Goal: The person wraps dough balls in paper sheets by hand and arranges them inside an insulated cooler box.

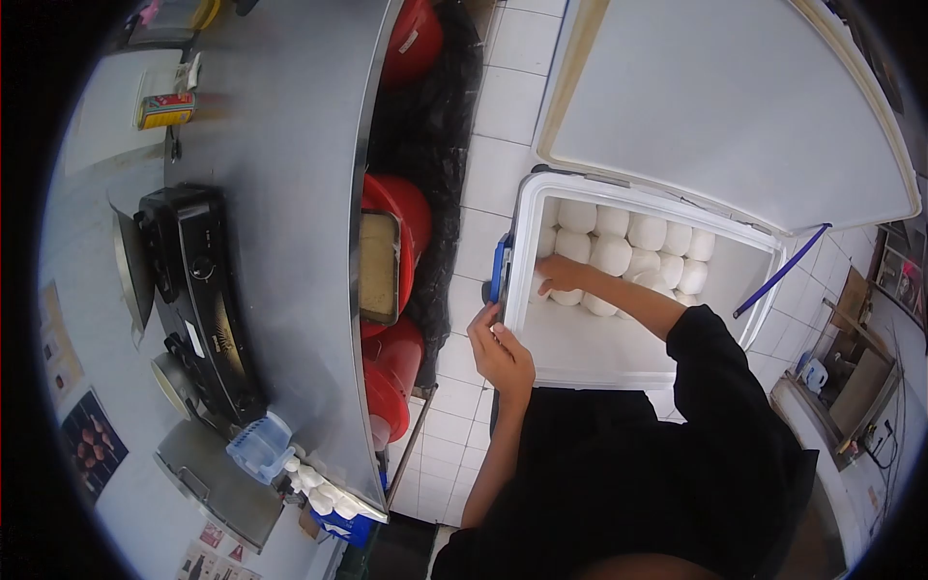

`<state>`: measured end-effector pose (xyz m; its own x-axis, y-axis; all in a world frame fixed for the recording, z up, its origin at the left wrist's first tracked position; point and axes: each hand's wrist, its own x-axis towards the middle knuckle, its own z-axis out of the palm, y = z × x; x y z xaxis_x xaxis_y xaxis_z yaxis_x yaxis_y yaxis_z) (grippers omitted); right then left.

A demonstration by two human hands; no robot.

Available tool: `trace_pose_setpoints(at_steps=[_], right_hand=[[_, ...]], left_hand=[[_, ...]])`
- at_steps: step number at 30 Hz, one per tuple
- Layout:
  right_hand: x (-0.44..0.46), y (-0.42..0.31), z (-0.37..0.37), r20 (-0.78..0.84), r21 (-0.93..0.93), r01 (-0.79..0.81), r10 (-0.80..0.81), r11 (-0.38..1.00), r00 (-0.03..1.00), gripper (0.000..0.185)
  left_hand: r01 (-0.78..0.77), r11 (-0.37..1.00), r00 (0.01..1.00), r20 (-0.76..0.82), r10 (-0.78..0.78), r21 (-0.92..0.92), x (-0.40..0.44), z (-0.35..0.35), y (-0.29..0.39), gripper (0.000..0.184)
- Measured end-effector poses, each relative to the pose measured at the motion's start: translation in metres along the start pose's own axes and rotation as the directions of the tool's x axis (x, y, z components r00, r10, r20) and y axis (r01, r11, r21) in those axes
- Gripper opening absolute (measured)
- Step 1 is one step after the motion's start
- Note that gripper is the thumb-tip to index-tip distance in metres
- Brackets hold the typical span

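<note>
A white cooler box (527,217) stands with its lid lifted, and rows of smooth white dough balls (610,255) sit inside it. My right hand (559,275) reaches into the box near its wall on the latch side. Its thumb and fingers curl around a white dough ball there, mostly hidden by the hand. Outside the box, my left hand (503,356) is beside the blue latch (500,271), its fingers apart and holding nothing. Its fingertips are near or against the rim; exact contact is unclear.
The raised lid (715,106) leans beyond the box, with a purple strap (783,271) at its side. A steel table (290,145) carries a black stove (198,300) and a blue plastic basket (261,448). Red tubs (396,367) and a rectangular tray (379,266) are beneath it.
</note>
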<state>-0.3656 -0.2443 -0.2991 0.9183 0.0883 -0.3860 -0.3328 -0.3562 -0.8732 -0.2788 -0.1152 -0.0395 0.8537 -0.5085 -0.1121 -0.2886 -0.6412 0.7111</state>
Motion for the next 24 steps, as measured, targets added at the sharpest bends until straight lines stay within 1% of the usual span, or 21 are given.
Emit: trace_pose_setpoints(at_steps=[1,2,4,7,10,13,16,18,19,22,24], right_hand=[[0.003,0.002,0.003,0.033,-0.043,-0.039,0.041,0.998,0.999,0.071],[0.004,0.003,0.006,0.013,-0.054,-0.121,0.122,0.991,0.992,0.072],[0.007,-0.023,-0.001,-0.026,-0.069,-0.284,0.282,0.956,0.959,0.075],[0.017,-0.034,0.004,-0.056,-0.121,-0.375,0.371,0.919,0.927,0.071],[0.017,-0.049,0.005,-0.121,-0.069,-0.487,0.477,0.871,0.871,0.066],[0.012,-0.055,0.022,-0.291,0.081,-0.493,0.494,0.866,0.819,0.061],[0.007,-0.061,0.038,-0.496,0.1,-0.468,0.451,0.878,0.742,0.057],[0.001,-0.068,0.048,-0.628,-0.105,-0.458,0.298,0.883,0.719,0.048],[0.0,-0.069,0.049,-0.678,-0.208,-0.458,0.21,0.864,0.704,0.044],[0.004,-0.07,0.046,-0.551,-0.29,-0.527,0.311,0.799,0.775,0.031],[0.005,-0.065,0.046,-0.553,-0.213,-0.507,0.324,0.835,0.767,0.028]], left_hand=[[-0.01,1.0,1.0,0.0,0.01,-0.001,0.0,0.0,-0.001,0.03],[-0.006,1.0,1.0,0.005,0.006,0.005,0.0,0.0,0.0,0.031],[0.004,1.0,1.0,0.016,-0.004,0.017,0.0,-0.001,0.002,0.031],[-0.008,1.0,1.0,0.008,0.008,0.025,0.001,0.0,0.004,0.031],[-0.003,1.0,1.0,0.017,0.002,0.029,0.0,0.0,0.003,0.03],[-0.005,0.999,1.0,0.009,0.005,0.037,0.001,0.0,0.008,0.03],[-0.005,0.998,1.0,-0.001,0.005,0.063,0.003,0.001,0.011,0.029],[-0.01,0.998,1.0,0.003,0.01,0.059,0.002,0.0,0.01,0.029],[-0.012,0.998,1.0,0.005,0.012,0.057,0.003,0.001,0.009,0.03],[-0.027,0.995,1.0,-0.011,0.028,0.099,0.002,0.002,0.009,0.03],[-0.022,0.995,1.0,-0.011,0.023,0.094,0.0,0.003,0.009,0.03]])
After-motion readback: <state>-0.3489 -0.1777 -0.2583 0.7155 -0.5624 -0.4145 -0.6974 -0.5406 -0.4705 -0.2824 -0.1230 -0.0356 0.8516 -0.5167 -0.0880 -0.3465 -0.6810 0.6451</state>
